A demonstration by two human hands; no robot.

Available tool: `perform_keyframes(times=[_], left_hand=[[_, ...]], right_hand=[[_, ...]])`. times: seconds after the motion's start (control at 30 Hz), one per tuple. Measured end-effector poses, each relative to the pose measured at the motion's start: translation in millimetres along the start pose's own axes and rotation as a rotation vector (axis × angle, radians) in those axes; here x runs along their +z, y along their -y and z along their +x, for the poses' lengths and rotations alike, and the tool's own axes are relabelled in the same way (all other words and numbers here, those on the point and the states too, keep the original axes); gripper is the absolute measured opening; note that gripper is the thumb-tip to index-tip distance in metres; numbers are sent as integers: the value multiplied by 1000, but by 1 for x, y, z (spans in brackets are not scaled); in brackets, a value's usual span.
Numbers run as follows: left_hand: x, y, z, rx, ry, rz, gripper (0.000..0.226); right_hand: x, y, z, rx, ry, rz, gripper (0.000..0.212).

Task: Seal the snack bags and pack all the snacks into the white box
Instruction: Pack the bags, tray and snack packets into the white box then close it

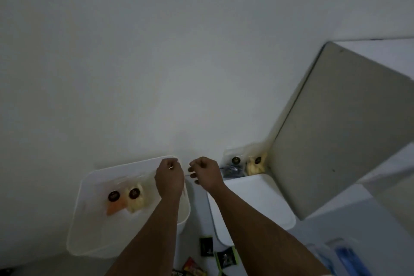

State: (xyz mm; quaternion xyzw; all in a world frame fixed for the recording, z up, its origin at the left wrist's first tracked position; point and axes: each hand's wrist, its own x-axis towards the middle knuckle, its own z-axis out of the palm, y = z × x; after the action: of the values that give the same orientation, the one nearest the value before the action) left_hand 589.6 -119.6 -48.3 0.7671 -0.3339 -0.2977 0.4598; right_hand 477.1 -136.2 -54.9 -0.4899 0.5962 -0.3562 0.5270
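both hands, left hand and right hand, pinch a clear snack bag over the white box; sealing seems underway, dropping in next.

Head-worn view, forward and downward

A box sits at the left of the counter, two snack bags lying side by side inside it. To its right lies a lid, with two more bags standing behind it against the wall. A panel rises at far right. Small wrapped snacks lie in front, between box and lid. The left hand is above the box's right rim, the right hand just beside it.
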Motion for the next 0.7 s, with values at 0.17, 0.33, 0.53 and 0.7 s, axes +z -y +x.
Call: perform_keyframes(times=[0.17,0.33,0.53,0.7], left_hand=[[82,-16,-34,42,208,48,25],[153,0,-48,13,389,181,38],[213,18,-37,-64,413,265,70],[242,28,-12,-128,362,226,74]], right_hand=[[-108,-39,19,32,-234,-131,16],[-198,-81,41,180,-372,-114,24],[-258,-119,81,243,-329,-196,64],[-266,-138,130,303,-268,-157,75]])
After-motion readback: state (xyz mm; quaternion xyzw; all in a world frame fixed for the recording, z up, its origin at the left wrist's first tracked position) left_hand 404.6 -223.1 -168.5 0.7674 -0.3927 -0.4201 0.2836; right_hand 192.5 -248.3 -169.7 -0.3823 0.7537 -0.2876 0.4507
